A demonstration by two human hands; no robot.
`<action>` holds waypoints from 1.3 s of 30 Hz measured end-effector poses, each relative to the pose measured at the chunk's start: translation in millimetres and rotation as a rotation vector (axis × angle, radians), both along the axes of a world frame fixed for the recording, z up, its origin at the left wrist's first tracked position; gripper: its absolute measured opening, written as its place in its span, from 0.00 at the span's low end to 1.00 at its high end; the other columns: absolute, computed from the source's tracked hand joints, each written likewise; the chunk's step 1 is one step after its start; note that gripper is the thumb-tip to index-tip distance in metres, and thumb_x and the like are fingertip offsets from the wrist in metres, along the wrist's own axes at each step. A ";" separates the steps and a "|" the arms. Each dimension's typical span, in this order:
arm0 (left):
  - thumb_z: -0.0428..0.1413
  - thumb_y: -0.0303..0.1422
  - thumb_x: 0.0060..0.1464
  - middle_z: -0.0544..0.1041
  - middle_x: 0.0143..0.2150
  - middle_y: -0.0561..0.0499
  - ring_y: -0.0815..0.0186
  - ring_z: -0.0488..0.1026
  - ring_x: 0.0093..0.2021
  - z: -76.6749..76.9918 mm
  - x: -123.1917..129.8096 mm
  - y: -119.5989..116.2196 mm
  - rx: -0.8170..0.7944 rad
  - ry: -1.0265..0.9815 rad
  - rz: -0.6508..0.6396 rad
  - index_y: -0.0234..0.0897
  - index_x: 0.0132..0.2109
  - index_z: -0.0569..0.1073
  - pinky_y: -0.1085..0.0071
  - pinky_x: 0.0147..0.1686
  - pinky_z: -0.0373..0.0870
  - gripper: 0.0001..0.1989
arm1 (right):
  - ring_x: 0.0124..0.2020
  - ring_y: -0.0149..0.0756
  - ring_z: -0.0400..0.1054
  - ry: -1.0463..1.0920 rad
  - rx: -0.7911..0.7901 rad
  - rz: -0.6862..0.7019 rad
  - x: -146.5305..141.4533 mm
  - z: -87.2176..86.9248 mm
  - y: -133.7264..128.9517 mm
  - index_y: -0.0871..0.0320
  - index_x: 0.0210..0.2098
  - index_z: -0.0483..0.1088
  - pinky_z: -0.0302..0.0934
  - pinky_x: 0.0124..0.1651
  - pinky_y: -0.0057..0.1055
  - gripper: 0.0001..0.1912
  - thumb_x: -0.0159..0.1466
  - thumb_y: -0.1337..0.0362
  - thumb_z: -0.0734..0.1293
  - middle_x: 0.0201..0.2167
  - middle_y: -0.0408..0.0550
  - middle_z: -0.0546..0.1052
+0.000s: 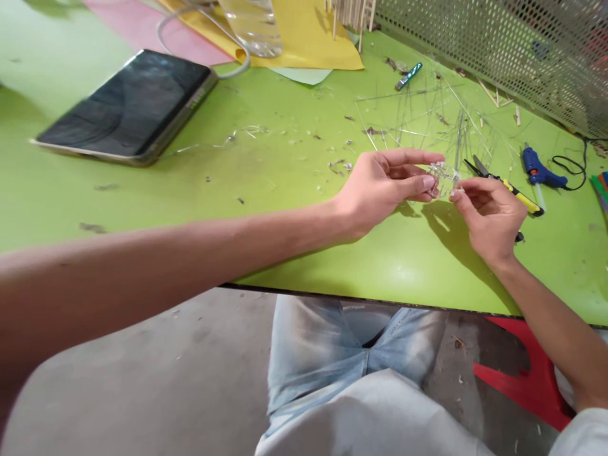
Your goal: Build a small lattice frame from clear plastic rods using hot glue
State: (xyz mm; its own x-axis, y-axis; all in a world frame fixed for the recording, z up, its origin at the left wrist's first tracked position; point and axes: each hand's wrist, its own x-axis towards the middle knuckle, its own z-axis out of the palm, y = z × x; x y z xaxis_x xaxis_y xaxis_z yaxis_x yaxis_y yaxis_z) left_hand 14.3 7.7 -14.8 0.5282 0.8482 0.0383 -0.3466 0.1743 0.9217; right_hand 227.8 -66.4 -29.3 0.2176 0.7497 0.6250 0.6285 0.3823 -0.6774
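Observation:
Between my two hands, just above the green table [294,171], is a small clear frame of thin rods with whitish blobs [445,179]. My left hand [387,180] pinches its left side between thumb and fingers. On its right side, the thumb and forefinger of my right hand [494,215] are closed on the edge. Yellow-and-black pliers [522,195] lie behind my right hand, partly covered by it. Thin clear rods [427,126] are scattered on the table beyond both hands.
A blue glue gun [541,171] with its cord lies at the right. Farther back are a teal cutter [409,76], a perforated metal panel [498,57] and a stick structure [354,16]. A tablet [128,107], yellow paper [318,38] and a clear water container [254,25] occupy the left and back.

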 end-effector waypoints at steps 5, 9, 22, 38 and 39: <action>0.74 0.27 0.59 0.89 0.39 0.49 0.59 0.90 0.44 3.6 0.9 -3.0 0.030 0.015 0.074 0.37 0.55 0.89 0.61 0.53 0.91 0.17 | 0.30 0.35 0.84 0.103 -0.010 -0.030 -5.0 0.1 -1.6 0.52 0.41 0.84 0.81 0.35 0.31 0.15 0.68 0.49 0.83 0.33 0.45 0.88; 0.74 0.26 0.59 0.90 0.41 0.48 0.57 0.91 0.47 8.1 0.4 -6.8 0.061 0.036 0.104 0.36 0.54 0.89 0.59 0.56 0.91 0.16 | 0.36 0.39 0.88 0.145 -0.079 0.028 -11.9 3.5 -7.0 0.52 0.45 0.86 0.86 0.42 0.35 0.12 0.69 0.52 0.81 0.39 0.47 0.91; 0.73 0.24 0.59 0.91 0.43 0.48 0.55 0.91 0.50 4.9 0.5 -8.9 0.094 0.022 0.071 0.37 0.53 0.91 0.57 0.58 0.91 0.15 | 0.33 0.38 0.87 0.252 -0.100 0.069 -6.0 -3.0 -3.8 0.51 0.45 0.88 0.85 0.37 0.35 0.18 0.64 0.48 0.86 0.38 0.45 0.91; 0.75 0.24 0.57 0.91 0.45 0.46 0.49 0.92 0.54 4.2 1.2 -8.9 0.081 0.023 0.041 0.36 0.52 0.91 0.54 0.60 0.91 0.15 | 0.29 0.37 0.84 0.246 -0.163 0.132 2.4 -9.7 -1.3 0.50 0.44 0.87 0.84 0.36 0.38 0.20 0.65 0.43 0.84 0.37 0.44 0.90; 0.75 0.24 0.57 0.91 0.44 0.47 0.50 0.92 0.54 3.9 1.1 -8.8 0.083 0.026 0.044 0.37 0.52 0.91 0.54 0.59 0.92 0.15 | 0.29 0.37 0.84 0.251 -0.164 0.140 2.0 -9.8 -1.5 0.50 0.44 0.87 0.84 0.35 0.38 0.19 0.65 0.43 0.84 0.36 0.44 0.90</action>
State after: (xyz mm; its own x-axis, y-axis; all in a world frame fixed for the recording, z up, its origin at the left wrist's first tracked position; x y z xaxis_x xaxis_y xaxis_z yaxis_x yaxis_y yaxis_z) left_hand 15.4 -1.1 -10.9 0.4927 0.8649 0.0959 -0.3279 0.0824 0.9411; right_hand 229.9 -67.9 -39.1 0.2379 0.8692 0.4335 0.3830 0.3262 -0.8643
